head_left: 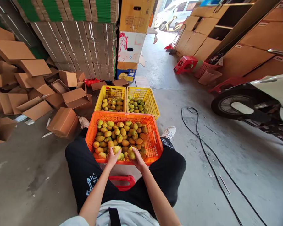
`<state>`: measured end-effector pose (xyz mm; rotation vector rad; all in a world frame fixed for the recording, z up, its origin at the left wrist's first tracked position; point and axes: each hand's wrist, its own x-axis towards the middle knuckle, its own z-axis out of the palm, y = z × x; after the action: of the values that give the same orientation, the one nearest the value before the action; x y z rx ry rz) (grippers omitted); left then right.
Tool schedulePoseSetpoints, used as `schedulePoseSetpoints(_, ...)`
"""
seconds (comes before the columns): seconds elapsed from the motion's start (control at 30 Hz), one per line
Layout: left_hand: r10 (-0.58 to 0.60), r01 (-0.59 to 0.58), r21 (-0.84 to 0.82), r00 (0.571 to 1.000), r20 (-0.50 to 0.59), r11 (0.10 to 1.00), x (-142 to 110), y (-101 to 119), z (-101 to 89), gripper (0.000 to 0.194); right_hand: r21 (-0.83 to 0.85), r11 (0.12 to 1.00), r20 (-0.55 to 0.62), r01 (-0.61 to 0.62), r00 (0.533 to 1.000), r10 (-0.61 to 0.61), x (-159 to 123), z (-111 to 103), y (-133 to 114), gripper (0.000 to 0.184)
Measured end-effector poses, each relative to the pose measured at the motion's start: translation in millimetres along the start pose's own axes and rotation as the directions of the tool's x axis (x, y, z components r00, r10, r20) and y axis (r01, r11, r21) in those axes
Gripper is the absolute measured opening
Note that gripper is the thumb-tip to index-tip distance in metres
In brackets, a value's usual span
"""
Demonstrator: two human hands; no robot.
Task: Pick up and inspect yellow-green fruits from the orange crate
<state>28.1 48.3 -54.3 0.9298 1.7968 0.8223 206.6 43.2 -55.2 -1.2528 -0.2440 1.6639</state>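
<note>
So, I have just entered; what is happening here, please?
A person is handling fruit: the left hand holds one yellow-green fruit, the right hand another. Both are at the near side of an orange plastic crate containing many similar fruits. Just beyond it, two yellow plastic crates also hold fruits. On the left, cardboard boxes lie in a pile.

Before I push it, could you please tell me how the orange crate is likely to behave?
The orange crate is probably heavy, given the many fruits inside. Its straight-standing walls suggest it should be fairly stiff. Being wide and low, it seems unlikely to tip, though the loose, rounded fruits may roll.
</note>
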Motion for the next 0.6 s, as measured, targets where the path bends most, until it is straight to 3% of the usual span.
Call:
schedulePoseSetpoints(0.4,-0.029,0.023,-0.098,0.998,-0.054,0.995,3,-3,0.5,0.031,0.101,0.986,0.053,-0.133,0.990,0.128,0,-7,-6,0.063)
schedulePoseSetpoints(0.6,-0.075,0.070,-0.102,0.996,-0.045,0.992,3,5,-2.8,0.037,0.101,0.977,0.055,-0.188,0.981,0.184,7,-4,-6,0.052)
